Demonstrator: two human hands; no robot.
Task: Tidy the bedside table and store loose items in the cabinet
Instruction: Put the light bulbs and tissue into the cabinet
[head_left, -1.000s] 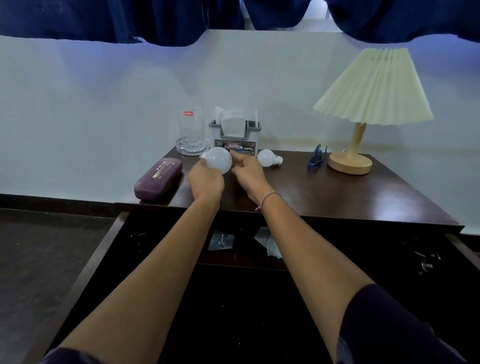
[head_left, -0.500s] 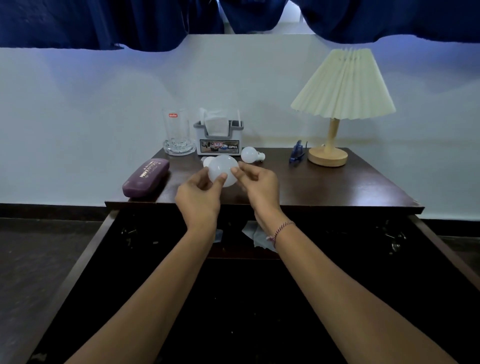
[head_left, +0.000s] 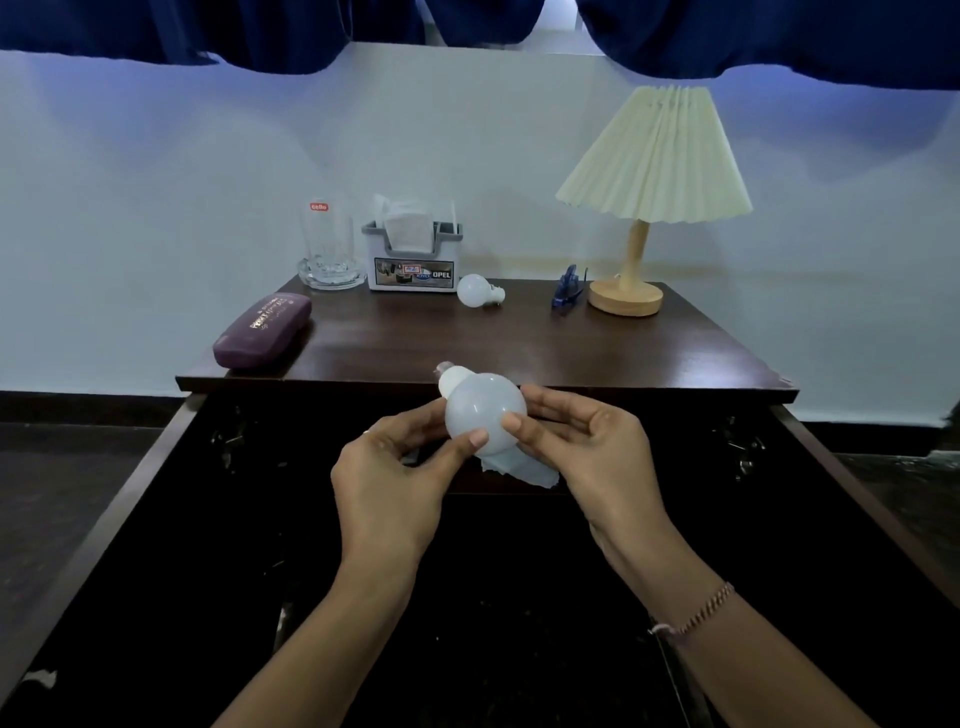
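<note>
Big bulb (head_left: 485, 413): held in the air just in front of the table's (head_left: 519, 343) front edge, over the open cabinet (head_left: 234, 545).
Axis: its long axis runs from the round dome, which faces the person, to the metal cap, which points away and up-left toward the table.
Left hand (head_left: 395, 483): pinches the dome from the left, with the thumb tip on its front and the fingers curled behind.
Right hand (head_left: 587, 447): pinches the dome from the right, with the thumb on its front and the fingers behind; there is a bracelet (head_left: 696, 616) on the wrist.
Change: a second ago the big bulb was over the tabletop, close to the holder. Half a second ago it was over the table's front part. Now both hands have brought it off the table, nearer the person and lower. Everything on the table lies as before.
Bulbs: two. The small bulb (head_left: 474, 290) lies on its side on the table, cap pointing right, just beside the holder (head_left: 413, 257).
Case (head_left: 262, 330): one, at the table's left front corner.
Glass (head_left: 330, 249): one, upright, left of the holder.
Holder: one, with tissues in it.
Clip (head_left: 566, 288): one, blue, just beside the lamp's base.
Lamp (head_left: 654, 192): one, at the back right.
Paper (head_left: 519, 470): one crumpled white piece inside the cabinet, below the big bulb.
</note>
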